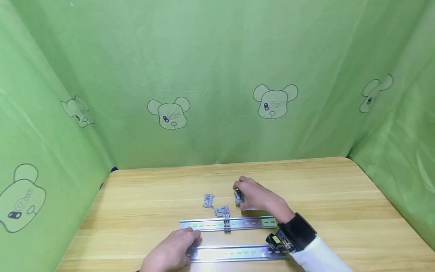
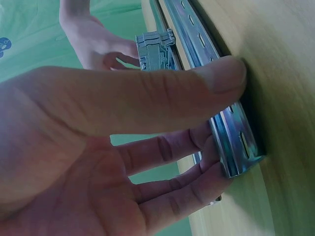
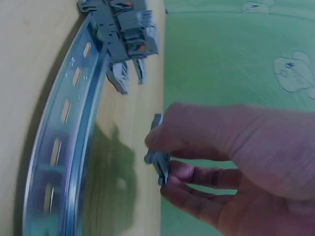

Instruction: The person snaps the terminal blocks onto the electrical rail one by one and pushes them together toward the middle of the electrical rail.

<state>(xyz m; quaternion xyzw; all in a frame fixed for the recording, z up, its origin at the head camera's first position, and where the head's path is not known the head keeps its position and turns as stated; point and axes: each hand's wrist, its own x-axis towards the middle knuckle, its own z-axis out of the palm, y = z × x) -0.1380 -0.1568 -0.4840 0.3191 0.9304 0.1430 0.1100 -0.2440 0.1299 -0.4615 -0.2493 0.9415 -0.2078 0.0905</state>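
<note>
My right hand (image 1: 256, 196) pinches a grey terminal block (image 1: 238, 197) between thumb and fingers, behind the far slotted metal DIN rail (image 1: 251, 223). In the right wrist view that same block (image 3: 160, 164) shows edge-on at the fingertips. Several grey terminal blocks (image 1: 227, 222) sit side by side across the far rail. My left hand (image 1: 171, 249) grips the left end of the near DIN rail (image 1: 234, 253). Seen from the left wrist, the thumb lies on one side of that rail (image 2: 236, 132) and the fingers on the other.
Two loose grey terminal blocks lie behind the far rail: one farther left (image 1: 208, 200), one (image 1: 221, 211) close to the mounted ones. Both rails lie roughly parallel on the wooden table (image 1: 142, 196). Green curtains (image 1: 217, 75) with bear-head drawings hang around the back and sides.
</note>
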